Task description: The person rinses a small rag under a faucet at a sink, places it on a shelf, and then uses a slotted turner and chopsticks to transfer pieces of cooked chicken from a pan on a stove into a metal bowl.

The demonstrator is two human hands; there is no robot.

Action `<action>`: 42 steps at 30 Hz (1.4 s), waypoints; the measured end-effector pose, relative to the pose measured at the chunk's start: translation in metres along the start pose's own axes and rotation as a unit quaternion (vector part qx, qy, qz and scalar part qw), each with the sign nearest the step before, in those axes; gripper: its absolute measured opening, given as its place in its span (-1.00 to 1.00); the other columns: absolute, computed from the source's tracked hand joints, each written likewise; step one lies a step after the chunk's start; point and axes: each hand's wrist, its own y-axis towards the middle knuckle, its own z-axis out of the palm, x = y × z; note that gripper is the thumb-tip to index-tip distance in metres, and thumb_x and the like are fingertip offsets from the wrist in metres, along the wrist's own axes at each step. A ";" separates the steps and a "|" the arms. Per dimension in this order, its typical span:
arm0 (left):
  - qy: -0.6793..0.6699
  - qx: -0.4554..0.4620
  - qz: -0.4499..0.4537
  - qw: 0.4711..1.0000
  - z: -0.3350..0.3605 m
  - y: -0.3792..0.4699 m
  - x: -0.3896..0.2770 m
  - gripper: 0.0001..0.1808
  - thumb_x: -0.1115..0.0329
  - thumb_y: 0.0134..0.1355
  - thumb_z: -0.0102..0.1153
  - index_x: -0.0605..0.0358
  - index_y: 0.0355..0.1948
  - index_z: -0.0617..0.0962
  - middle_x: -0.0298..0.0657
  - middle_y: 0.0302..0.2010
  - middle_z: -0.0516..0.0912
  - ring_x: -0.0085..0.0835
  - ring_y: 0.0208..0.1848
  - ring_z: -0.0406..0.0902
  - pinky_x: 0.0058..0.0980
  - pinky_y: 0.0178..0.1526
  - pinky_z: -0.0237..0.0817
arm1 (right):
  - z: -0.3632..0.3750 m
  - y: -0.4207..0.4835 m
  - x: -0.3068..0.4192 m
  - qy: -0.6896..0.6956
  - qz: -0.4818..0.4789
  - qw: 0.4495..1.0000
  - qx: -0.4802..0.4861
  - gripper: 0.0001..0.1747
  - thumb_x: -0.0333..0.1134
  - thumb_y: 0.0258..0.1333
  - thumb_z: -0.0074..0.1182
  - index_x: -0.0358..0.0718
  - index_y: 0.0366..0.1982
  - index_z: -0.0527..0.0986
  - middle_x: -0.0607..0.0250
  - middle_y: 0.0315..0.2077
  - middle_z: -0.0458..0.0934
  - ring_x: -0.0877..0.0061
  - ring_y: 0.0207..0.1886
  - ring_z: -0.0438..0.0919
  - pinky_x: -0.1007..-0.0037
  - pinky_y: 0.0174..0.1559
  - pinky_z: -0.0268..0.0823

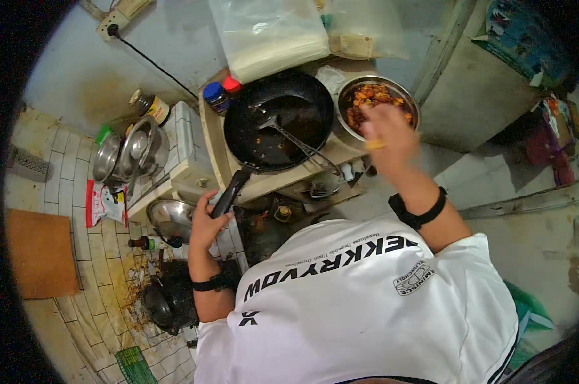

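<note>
A black wok (pixel 289 110) with dark oily residue rests on the counter, and a metal spatula (pixel 296 141) leans inside it with its handle over the near rim. My left hand (pixel 210 218) is around the end of the wok's black handle (pixel 231 192); how firmly it grips is hard to see. At the right, my right hand (pixel 390 137), blurred, is over the near part of a steel bowl (pixel 343 89) of reddish-brown cooked food (pixel 373 96). Its fingers hide part of the food, and whether they hold anything cannot be told.
A blue-lidded jar (pixel 216 98) and a red cap (pixel 231 84) stand left of the wok. Clear plastic bags (pixel 275 43) hang behind it. Steel bowls (pixel 143 149), a glass lid (pixel 171 216) and a blackened pot (pixel 164 300) are at the left.
</note>
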 end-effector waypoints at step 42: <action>0.152 -0.255 0.009 0.955 0.054 -0.038 -0.026 -0.62 0.51 0.11 0.08 0.21 0.00 0.44 -0.17 -0.01 0.46 -0.39 0.02 0.37 -0.48 0.09 0.12 | -0.053 -0.068 -0.161 0.333 0.086 0.932 0.117 -0.74 -0.34 0.16 -0.14 -0.35 -0.51 0.47 0.10 -0.49 0.50 0.29 -0.41 0.48 0.35 -0.32 0.33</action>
